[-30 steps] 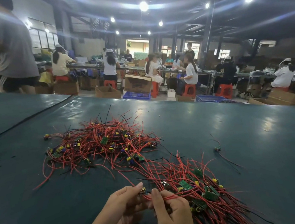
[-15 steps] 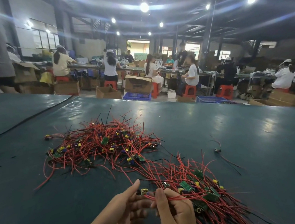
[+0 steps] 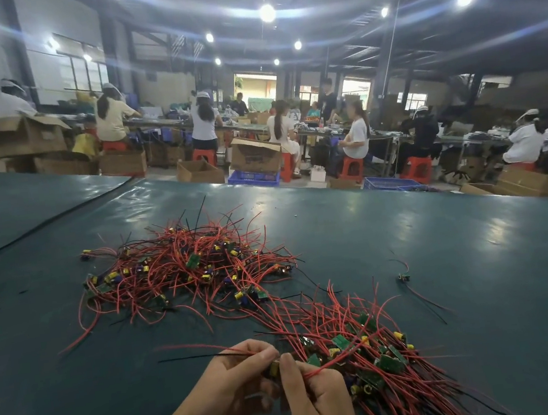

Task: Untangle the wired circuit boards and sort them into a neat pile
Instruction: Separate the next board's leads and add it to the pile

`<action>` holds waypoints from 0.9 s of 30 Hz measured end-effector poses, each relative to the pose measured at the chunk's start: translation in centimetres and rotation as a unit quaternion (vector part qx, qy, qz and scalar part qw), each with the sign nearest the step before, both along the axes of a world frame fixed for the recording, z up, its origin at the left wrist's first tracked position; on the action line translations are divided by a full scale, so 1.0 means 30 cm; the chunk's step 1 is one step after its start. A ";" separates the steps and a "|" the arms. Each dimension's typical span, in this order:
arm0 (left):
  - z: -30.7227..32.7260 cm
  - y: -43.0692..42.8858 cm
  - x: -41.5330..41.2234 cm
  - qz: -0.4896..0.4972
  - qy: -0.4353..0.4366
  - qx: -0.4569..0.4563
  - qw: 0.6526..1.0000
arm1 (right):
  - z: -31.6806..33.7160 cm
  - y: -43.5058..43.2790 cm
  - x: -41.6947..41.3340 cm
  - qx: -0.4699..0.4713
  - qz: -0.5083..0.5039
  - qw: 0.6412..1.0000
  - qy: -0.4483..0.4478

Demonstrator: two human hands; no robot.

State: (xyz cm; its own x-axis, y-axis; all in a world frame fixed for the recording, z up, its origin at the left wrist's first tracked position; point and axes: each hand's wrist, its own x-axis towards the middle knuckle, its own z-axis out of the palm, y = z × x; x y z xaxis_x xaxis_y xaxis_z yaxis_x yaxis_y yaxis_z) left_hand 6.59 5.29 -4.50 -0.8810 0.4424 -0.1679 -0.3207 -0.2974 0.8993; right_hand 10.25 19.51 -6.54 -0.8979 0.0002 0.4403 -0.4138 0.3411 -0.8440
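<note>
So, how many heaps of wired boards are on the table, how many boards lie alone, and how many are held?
Heaps: 2, far heap and near heap
Lying alone: 1, single board
Held: 1, held board, between left hand and right hand
Total: 4

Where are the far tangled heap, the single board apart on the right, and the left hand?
far tangled heap (image 3: 193, 260), head view, on a green board near its middle.
single board (image 3: 404, 277), head view, on the board, not its wires.
left hand (image 3: 234, 374), head view, on the back of the hand.
</note>
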 end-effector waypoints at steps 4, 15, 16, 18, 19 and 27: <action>0.012 0.009 0.016 -0.006 0.028 -0.027 0.999 | -0.001 -0.007 0.001 0.008 0.003 1.000 -0.013; 0.048 -0.003 0.021 0.130 0.189 -0.097 0.968 | 0.051 0.023 0.005 -0.128 -0.086 0.987 -0.047; 0.053 -0.011 0.016 0.145 0.188 -0.092 0.967 | 0.061 0.037 0.006 -0.146 -0.096 0.983 -0.054; 0.060 -0.025 0.009 0.165 0.173 -0.077 0.968 | 0.073 0.063 0.005 -0.181 -0.112 0.975 -0.062; 0.062 -0.031 0.006 0.172 0.164 -0.070 0.969 | 0.077 0.070 0.004 -0.196 -0.119 0.971 -0.064; 0.040 -0.022 0.005 0.140 0.124 -0.061 0.980 | 0.074 0.054 0.004 -0.269 -0.160 0.948 -0.051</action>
State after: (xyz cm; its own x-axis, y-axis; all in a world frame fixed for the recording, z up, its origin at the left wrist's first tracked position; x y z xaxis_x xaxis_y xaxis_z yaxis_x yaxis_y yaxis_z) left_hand 6.75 4.62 -3.29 -0.9856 0.1663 0.0292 -0.0095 -0.2276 0.9737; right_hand 10.38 21.14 -4.32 -0.8516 0.4802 0.2099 -0.2682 -0.0552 -0.9618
